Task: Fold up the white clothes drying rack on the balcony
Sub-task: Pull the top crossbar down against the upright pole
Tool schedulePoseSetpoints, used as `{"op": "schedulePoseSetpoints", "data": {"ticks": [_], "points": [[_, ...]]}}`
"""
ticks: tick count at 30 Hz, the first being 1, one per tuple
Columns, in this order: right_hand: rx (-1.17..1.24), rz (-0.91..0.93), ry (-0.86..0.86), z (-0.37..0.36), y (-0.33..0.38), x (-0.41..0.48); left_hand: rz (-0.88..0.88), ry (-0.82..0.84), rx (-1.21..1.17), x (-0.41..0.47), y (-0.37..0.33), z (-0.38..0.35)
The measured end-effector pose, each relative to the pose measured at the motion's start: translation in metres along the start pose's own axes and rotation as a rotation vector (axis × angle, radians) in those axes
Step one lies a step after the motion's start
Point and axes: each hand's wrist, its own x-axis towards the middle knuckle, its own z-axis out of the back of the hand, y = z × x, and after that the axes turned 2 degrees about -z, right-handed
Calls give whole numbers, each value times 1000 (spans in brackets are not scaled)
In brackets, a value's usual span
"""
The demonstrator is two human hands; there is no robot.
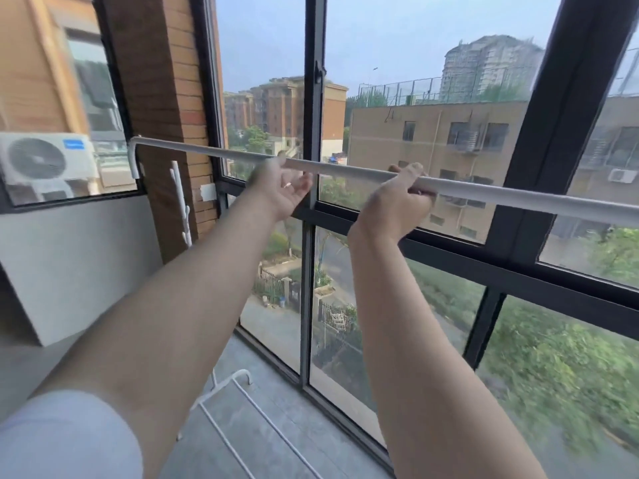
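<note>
The white drying rack's top bar [221,153] runs at chest height from a bent left corner across to the right edge. My right hand [397,198] is closed around that bar near its middle. My left hand [281,188] sits palm up just under the bar, fingers apart and touching it loosely. A lower wing of the rack [238,406], with thin white rods, lies near the floor between my forearms. Another white rack piece [181,205] stands upright by the brick pillar.
A black-framed window wall [313,133] stands just behind the bar, running floor to ceiling. A brick pillar [162,115] and a low white wall [72,264] are on the left. The grey balcony floor [276,426] stretches below. An air-conditioner unit [41,160] sits outside the left window.
</note>
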Motion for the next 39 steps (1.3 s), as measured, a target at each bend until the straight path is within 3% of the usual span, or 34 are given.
{"op": "schedulePoseSetpoints", "data": {"ticks": [2, 4, 9, 12, 15, 17, 19, 21, 23, 27, 32, 39], "points": [[11, 37, 13, -8, -20, -2, -44, -140, -56, 22, -23, 16], [-18, 20, 100, -19, -44, -4, -36, -176, -52, 37, -33, 30], [-105, -76, 339, -76, -108, -3, 4, -10, 102, 69, -39, 66], [33, -13, 221, -84, -113, 0, -46, -68, -15, 94, -52, 81], [109, 66, 240, -102, -147, 4, -176, -224, -133, 143, -78, 105], [-13, 35, 385, -116, -177, 4, -158, -232, -151, 163, -88, 116], [-168, -91, 569, -140, -210, 8, -132, -162, -51, 180, -91, 121], [-270, -93, 669, -163, -234, 11, -83, -95, 62, 194, -92, 134], [-200, -13, 660, -186, -257, 14, -77, -117, 45, 216, -100, 149], [-5, 122, 476, -212, -292, 11, -179, -309, -120, 267, -123, 177], [-144, -10, 723, -255, -347, 21, -195, -201, -39, 305, -134, 192], [-34, 88, 665, -286, -393, 37, -234, -267, -182, 374, -147, 216]]}}
